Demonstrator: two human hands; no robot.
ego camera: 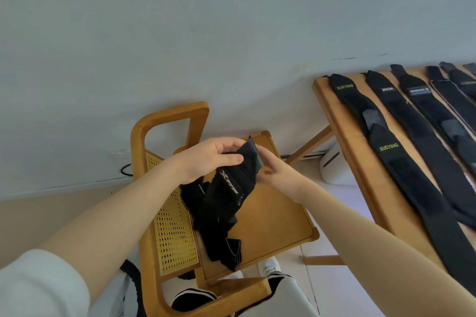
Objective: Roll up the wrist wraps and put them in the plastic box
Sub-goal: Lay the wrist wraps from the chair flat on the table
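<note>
Before you stood a wooden chair [270,216], its seat carrying the trailing end of a black wrist wrap [226,252]. To your right, a wooden table [360,152] held several black wraps laid flat side by side, the nearest [401,167] marked XUEYING.

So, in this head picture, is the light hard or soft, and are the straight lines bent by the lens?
Head view: the light is soft and even, with no hard shadows or glare on the wall; the wide lens bows the table edge and the skirting line; the black wrist wrap loses fabric detail, though the print on it stays visible.
</note>
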